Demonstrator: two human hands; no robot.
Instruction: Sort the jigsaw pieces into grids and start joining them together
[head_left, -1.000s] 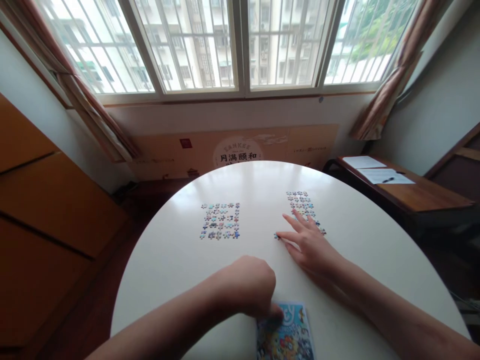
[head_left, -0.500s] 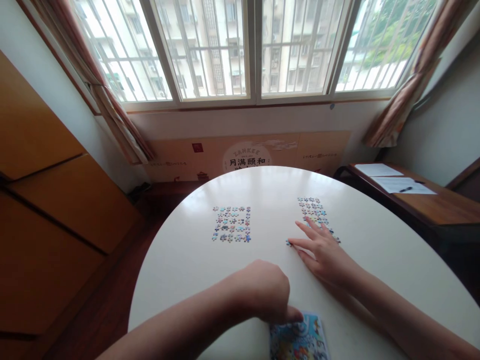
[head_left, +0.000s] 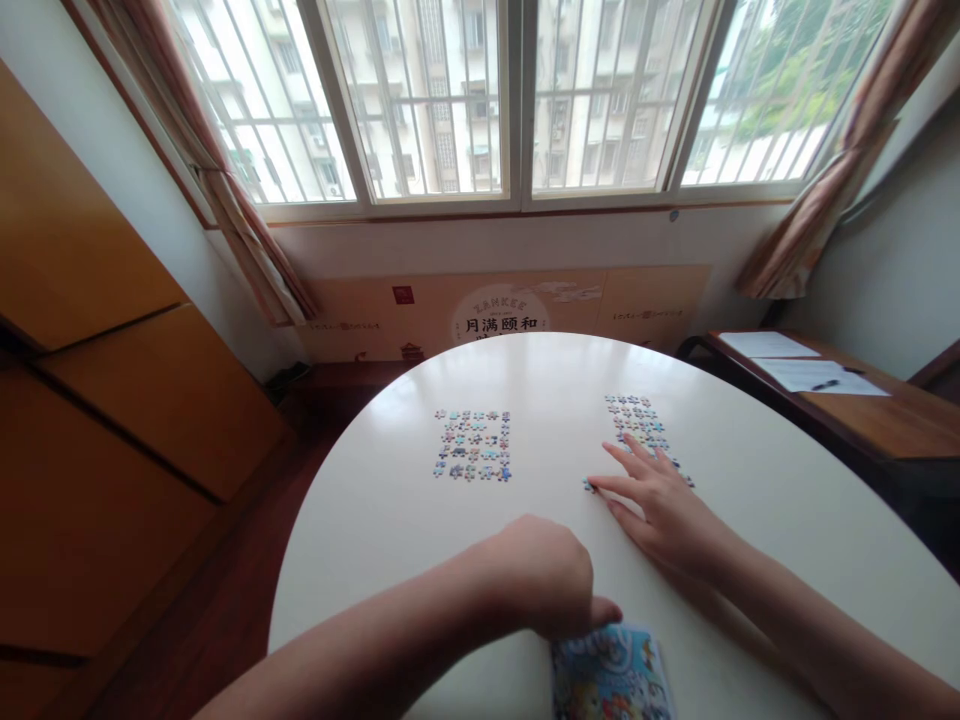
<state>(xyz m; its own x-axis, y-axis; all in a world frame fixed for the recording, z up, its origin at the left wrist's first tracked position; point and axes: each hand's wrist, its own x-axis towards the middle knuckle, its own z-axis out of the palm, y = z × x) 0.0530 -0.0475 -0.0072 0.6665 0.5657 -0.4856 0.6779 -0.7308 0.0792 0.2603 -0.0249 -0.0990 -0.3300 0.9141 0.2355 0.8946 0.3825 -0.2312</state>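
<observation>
My right hand (head_left: 661, 505) lies flat on the round white table (head_left: 390, 520), fingers spread, its index fingertip touching a loose puzzle piece (head_left: 589, 486). It covers the near end of a right-hand group of puzzle pieces (head_left: 634, 418). A second group of puzzle pieces (head_left: 474, 445) lies in rows left of centre, untouched. My left hand (head_left: 546, 578) is curled, thumb and fingers pressing the top edge of a colourful picture card (head_left: 611, 675) at the table's near edge. The underside of those fingers is hidden.
A wooden side table (head_left: 862, 410) with papers and a pen (head_left: 823, 384) stands at the right. Printed cardboard (head_left: 502, 312) leans against the wall under the barred window. Orange wooden cabinets (head_left: 112, 400) run along the left. Curtains hang at both window ends.
The view has drifted so everything sits further right and lower in the picture. Both hands have kept their places on the card and beside the right-hand pieces.
</observation>
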